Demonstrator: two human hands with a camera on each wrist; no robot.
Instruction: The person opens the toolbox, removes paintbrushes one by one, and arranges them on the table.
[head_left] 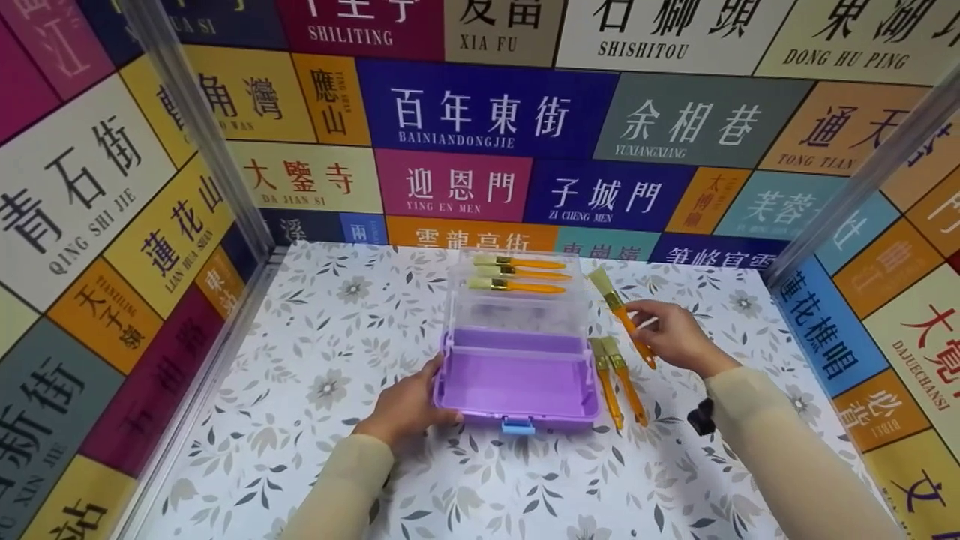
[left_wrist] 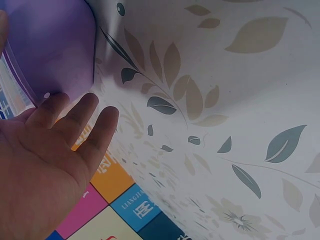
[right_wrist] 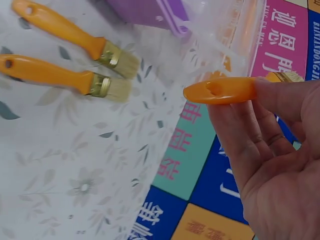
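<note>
Your right grip (head_left: 675,334) pinches one brush (head_left: 615,301) by its orange handle, off the box's 2 o'clock corner, bristles toward 11 o'clock. That handle looks smooth and rounded, so a slack pinch could let the brush pivot or slip, and its bristle end could swing toward 9 o'clock into the clear lid (head_left: 517,316). You have the lid laid back at 12 o'clock of the purple box (head_left: 517,382), with three brushes (head_left: 536,286) lying across its far part; a knock there could shift them out of line or roll one off. Your left grip (head_left: 409,401) is loosely spread against the box's 8 o'clock corner, thumb at the front rim, fingers along the side; you can't tell how firmly it presses. If it does little more than rest, a bump on the lid could turn or slide the box over the counter (head_left: 315,315). Two loose brushes (head_left: 628,384) lie close together just off the box's 3 o'clock side, handles toward 5 o'clock. Bring your right forearm in low and your sleeve (head_left: 780,442), or the black object (head_left: 701,418) at your cuff, could brush those handles and scatter them.
</note>
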